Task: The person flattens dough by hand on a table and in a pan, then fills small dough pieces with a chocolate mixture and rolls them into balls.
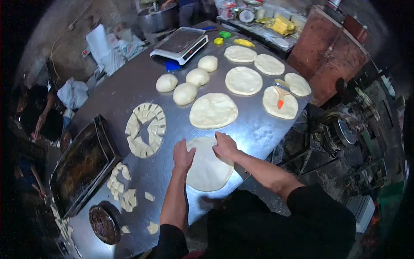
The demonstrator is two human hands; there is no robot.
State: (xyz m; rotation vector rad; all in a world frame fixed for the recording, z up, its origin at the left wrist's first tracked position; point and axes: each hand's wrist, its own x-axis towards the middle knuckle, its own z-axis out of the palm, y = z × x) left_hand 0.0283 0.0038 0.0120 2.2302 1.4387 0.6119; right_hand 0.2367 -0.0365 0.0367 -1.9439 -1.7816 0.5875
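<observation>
One big shiny table [129, 86] is holding everything up, and its near edge is running partly under the person's dark clothes. A long black tray [82, 168] is sitting on the left side, and its dark inside is hard to make out. The right arm [267, 172] is slanting in from the right, and the left arm [174, 198] is reaching nearly straight ahead; dark sleeves are hiding the tops of both. Between the arms, the flat dough [209, 170] is lying on the table by the near edge. The left hand [183, 154] is touching its far left edge, with the thumb sticking out from the fingers, so it is partly open. The right hand [225, 146] is bending its fingers at the far right edge; I cannot tell if it is pinching. Both hands are hiding bits of that edge. A tiny orange-tipped thing [280, 104] is resting on another dough round [289, 111], too small to name.
</observation>
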